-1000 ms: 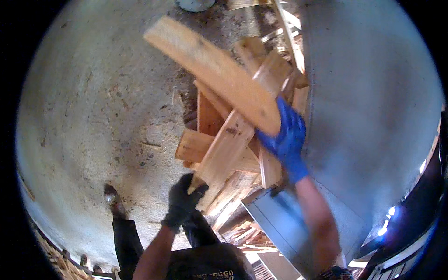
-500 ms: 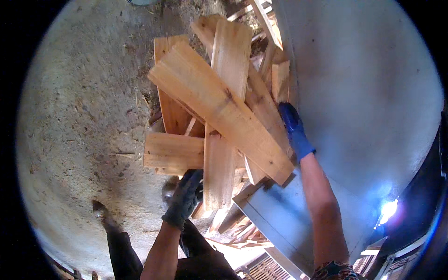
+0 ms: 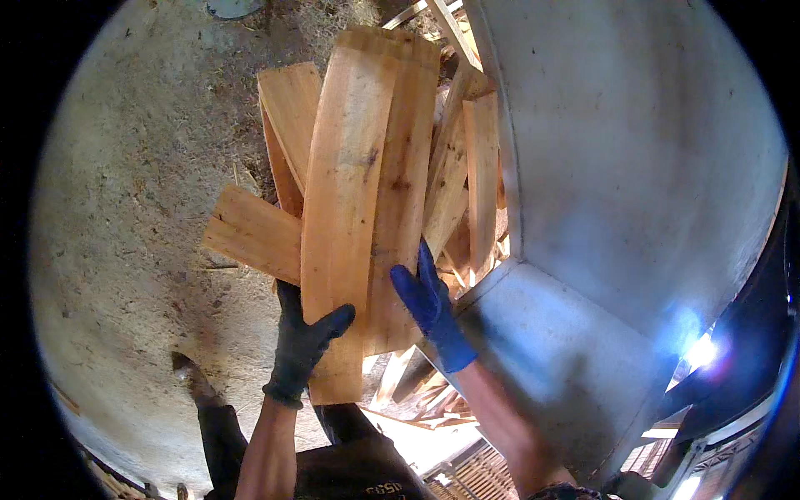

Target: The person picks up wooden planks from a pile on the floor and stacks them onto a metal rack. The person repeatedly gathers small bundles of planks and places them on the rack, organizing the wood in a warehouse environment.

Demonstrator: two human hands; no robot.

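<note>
My left hand [image 3: 297, 346], in a dark glove, grips the left edge of a long wooden plank [image 3: 342, 208], thumb on top and fingers hidden underneath. Right beside it, partly overlapped, lies a second long plank [image 3: 402, 192] with dark knots. In a blue glove, my right hand [image 3: 435, 312] holds that plank's right edge, one digit over its face and another along its side. Both boards point away from me, nearly parallel, on top of a loose pile. A shorter plank [image 3: 254, 235] sticks out to the left under them; another plank [image 3: 290, 112] slants out farther up.
A grey metal panel [image 3: 633, 167] rises along the right, with a lower grey panel [image 3: 550, 358] nearer me. More boards [image 3: 481, 175] lean between pile and panel. Wood scraps [image 3: 433, 404] lie near my legs. Rough concrete floor [image 3: 142, 208] spreads left. A bright light glares at right.
The top plank has swung from a diagonal to lie nearly parallel with the other. My right hand has moved left and nearer to the plank edge; my left hand now grips a plank.
</note>
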